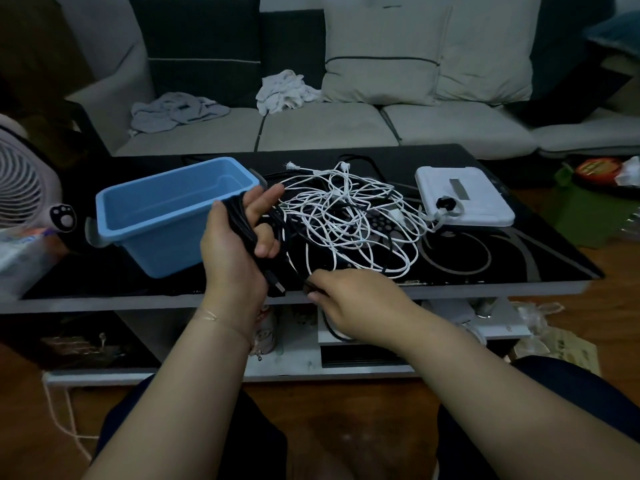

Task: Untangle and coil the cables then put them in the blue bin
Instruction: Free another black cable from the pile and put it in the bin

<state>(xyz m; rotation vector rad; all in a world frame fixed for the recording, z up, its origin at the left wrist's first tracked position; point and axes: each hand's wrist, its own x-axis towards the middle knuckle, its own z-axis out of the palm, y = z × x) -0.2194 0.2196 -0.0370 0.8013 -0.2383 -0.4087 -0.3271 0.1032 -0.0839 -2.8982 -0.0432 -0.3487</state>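
My left hand [239, 244] is raised over the table's front edge with a black cable [242, 223] wound in loops around its palm; a USB plug [277, 287] dangles below it. My right hand [349, 299] pinches the same black cable low at the table edge. The blue bin [138, 216] stands empty just left of my left hand. A tangle of white cables [349, 216] mixed with black ones lies on the black table [519, 251], right of the bin.
A white flat device [464, 199] with a cable on it lies at the table's right. A white fan [20, 188] stands at the left. A sofa with cushions and cloths sits behind the table. Packets litter the floor at the right.
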